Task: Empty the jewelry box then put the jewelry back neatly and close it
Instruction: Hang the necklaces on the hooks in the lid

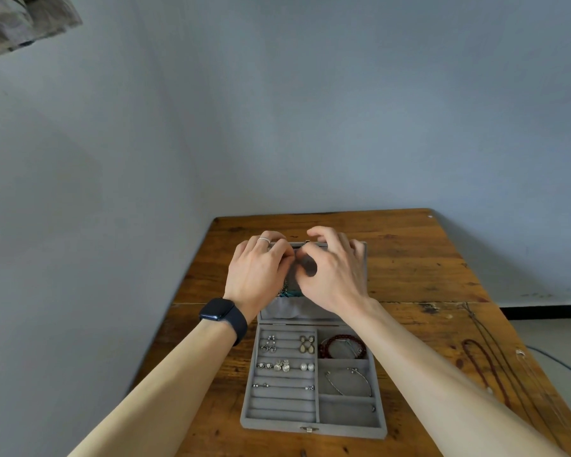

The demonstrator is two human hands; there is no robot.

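An open grey velvet jewelry box [314, 423] lies on the wooden table [426, 268], its lid [361, 255] folded flat away from me. Both hands meet over the lid's far edge. My left hand [261, 268] and my right hand [333, 275] have curled fingers pinching the top of a teal beaded necklace [290, 293], which hangs down to the lid's pocket [282, 310]. The pinch point is mostly hidden. In the tray lie several earrings [282, 366], a red bead bracelet [342, 345] and a silver bangle [350, 380].
A dark red beaded necklace [483, 371] and thin dark cords [490, 338] lie on the table's right side. A small pale piece [520, 352] sits near the right edge. The wall stands close behind the table, and I wear a dark watch [223, 313] on my left wrist.
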